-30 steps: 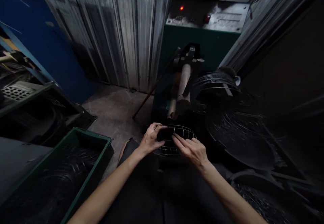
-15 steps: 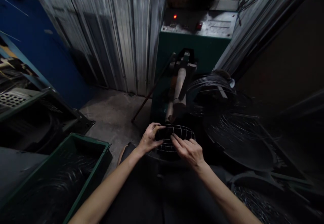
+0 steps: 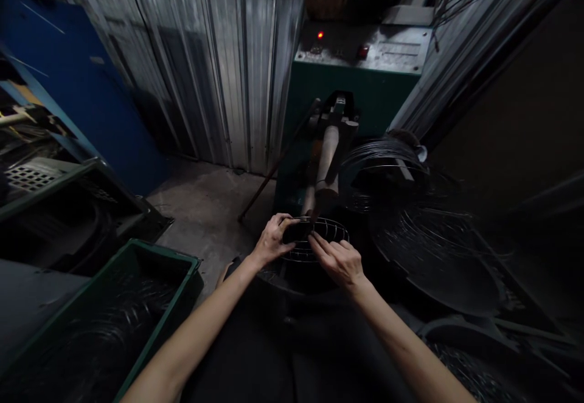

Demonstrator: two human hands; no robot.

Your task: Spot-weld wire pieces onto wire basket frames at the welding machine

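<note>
A round wire basket frame (image 3: pixel 335 228) of thin metal rings and short cross wires is held out in front of me, under a spot welding machine's arm (image 3: pixel 329 154). My left hand (image 3: pixel 274 239) grips its left side, thumb below and fingers along the upper ring. Closed in a pinch, my right hand (image 3: pixel 338 259) has its fingertips at a short upright wire near the middle of the frame. The rim by the left fingers meets the lower tip of the machine. Whether the right fingers hold a separate loose wire is too dark to tell.
The green machine body (image 3: pixel 310 87) has a panel with a lit red lamp (image 3: pixel 320 35). On the right are wire rings (image 3: pixel 387 151) and a dark round tray (image 3: pixel 451 269). A green crate (image 3: pixel 194 263) with wire parts stands left, near a blue panel (image 3: pixel 91 87).
Both hands have raised the wire basket frame slightly, bringing its rim up to the machine's tip. The whole view has shifted a little.
</note>
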